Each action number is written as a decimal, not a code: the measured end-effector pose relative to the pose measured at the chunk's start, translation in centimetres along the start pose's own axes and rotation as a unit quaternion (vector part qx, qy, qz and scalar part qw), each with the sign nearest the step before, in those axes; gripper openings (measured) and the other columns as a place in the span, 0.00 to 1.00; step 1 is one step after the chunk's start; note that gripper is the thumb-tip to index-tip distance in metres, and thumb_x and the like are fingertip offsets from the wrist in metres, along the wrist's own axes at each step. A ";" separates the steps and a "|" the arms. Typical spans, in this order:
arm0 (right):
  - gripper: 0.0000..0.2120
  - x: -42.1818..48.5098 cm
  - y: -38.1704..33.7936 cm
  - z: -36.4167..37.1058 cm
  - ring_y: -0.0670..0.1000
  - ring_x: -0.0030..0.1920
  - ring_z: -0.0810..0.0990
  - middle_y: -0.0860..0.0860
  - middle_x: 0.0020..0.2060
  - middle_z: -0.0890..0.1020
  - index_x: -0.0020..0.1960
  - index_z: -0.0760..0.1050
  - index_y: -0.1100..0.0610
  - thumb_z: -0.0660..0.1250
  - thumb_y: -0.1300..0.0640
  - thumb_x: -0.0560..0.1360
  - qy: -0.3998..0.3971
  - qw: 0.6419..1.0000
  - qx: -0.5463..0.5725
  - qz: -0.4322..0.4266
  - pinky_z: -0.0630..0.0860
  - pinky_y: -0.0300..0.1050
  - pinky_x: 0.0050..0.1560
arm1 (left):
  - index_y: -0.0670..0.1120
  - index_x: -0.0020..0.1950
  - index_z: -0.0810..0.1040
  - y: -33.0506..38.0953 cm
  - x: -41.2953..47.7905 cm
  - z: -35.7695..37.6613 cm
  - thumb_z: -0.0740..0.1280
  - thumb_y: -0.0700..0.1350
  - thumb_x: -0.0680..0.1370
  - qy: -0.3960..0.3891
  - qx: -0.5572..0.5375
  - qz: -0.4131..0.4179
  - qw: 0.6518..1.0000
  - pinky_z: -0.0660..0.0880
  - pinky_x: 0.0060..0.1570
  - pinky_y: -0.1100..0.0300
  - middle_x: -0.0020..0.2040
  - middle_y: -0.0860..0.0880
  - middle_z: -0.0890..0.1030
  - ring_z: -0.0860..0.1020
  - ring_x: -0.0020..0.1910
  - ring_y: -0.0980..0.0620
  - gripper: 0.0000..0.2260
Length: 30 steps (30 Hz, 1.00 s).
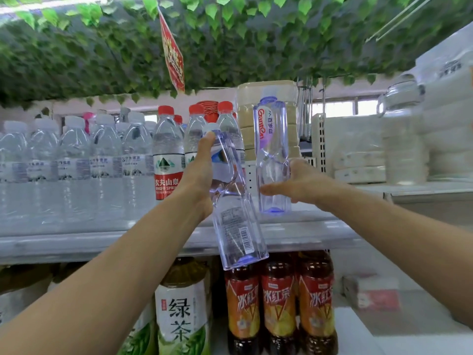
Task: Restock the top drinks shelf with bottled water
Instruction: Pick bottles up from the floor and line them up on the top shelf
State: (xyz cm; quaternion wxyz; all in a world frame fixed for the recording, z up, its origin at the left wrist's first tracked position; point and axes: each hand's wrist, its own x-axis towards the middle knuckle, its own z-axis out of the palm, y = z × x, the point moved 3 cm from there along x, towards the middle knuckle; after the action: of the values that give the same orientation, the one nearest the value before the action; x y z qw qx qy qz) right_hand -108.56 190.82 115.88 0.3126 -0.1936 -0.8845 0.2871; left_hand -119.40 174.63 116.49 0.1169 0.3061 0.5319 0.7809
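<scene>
My left hand [202, 170] grips a clear, bluish water bottle [236, 226] round its upper half and holds it tilted in front of the top shelf [76, 242], its base hanging past the shelf edge. My right hand [294, 184] holds the lower part of a second clear Ganten bottle [271, 139], which stands upright on the shelf. Left of them stand red-capped water bottles [167, 155] and several white-capped ones [74, 160].
Beige packs [291, 119] are stacked behind the upright bottle. White boxes and a glass jar [401, 103] fill the right. Below the shelf are red iced-tea bottles [279, 303] and a green-tea bottle [181, 316]. Green leaves hang overhead with a red sign [174, 55].
</scene>
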 end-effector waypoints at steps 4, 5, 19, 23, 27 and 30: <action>0.16 1.7 -0.8 1.0 0.50 0.41 0.75 0.52 0.41 0.76 0.47 0.71 0.57 0.76 0.51 0.72 -0.020 1.000 0.008 0.005 0.76 0.44 0.43 | 0.51 0.57 0.80 -0.1 0.7 -0.3 0.67 0.72 0.62 0.007 -0.007 -0.002 1.000 0.75 0.58 0.35 0.59 0.41 0.81 0.79 0.59 0.36 0.33; 0.15 2.4 -0.7 1.4 0.51 0.41 0.76 0.53 0.42 0.77 0.44 0.70 0.55 0.76 0.52 0.72 -0.020 1.000 0.012 0.011 0.77 0.45 0.43 | 0.51 0.56 0.80 -0.1 0.9 -0.5 0.67 0.72 0.62 0.005 -0.009 -0.001 1.000 0.76 0.58 0.35 0.59 0.41 0.81 0.79 0.59 0.35 0.32; 0.27 8.7 0.4 3.7 0.58 0.54 0.80 0.59 0.58 0.79 0.64 0.72 0.61 0.78 0.55 0.70 -0.043 0.996 0.023 0.073 0.79 0.55 0.57 | 0.51 0.59 0.79 -0.1 2.5 -1.5 0.67 0.73 0.67 -0.006 -0.001 -0.027 1.000 0.77 0.58 0.37 0.58 0.40 0.82 0.81 0.57 0.37 0.32; 0.28 7.0 0.6 3.5 0.58 0.57 0.78 0.58 0.63 0.77 0.69 0.70 0.61 0.72 0.49 0.74 -0.072 0.993 0.007 0.090 0.78 0.52 0.58 | 0.48 0.58 0.80 0.3 1.9 -1.6 0.68 0.69 0.71 -0.005 -0.023 -0.035 0.999 0.78 0.57 0.39 0.56 0.39 0.83 0.82 0.55 0.38 0.28; 0.21 4.0 -1.5 1.6 0.52 0.43 0.75 0.56 0.46 0.77 0.60 0.71 0.65 0.63 0.47 0.81 0.009 0.999 -0.013 0.031 0.73 0.45 0.45 | 0.45 0.62 0.77 2.4 0.9 -1.2 0.68 0.65 0.74 -0.028 -0.065 -0.023 0.997 0.79 0.53 0.40 0.60 0.39 0.81 0.81 0.51 0.38 0.28; 0.25 1.3 -3.9 1.0 0.56 0.44 0.78 0.63 0.51 0.81 0.57 0.75 0.69 0.58 0.45 0.82 0.092 0.987 0.116 -0.066 0.74 0.50 0.48 | 0.45 0.66 0.73 4.4 0.4 -0.4 0.70 0.64 0.71 -0.029 -0.077 -0.016 0.997 0.75 0.58 0.34 0.62 0.38 0.78 0.79 0.58 0.35 0.32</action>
State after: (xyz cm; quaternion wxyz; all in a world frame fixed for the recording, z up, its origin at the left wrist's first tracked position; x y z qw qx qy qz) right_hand -110.81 188.16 118.27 0.4316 -0.1223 -0.8234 0.3476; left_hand -119.34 172.71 120.48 0.1676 0.3104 0.4716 0.8082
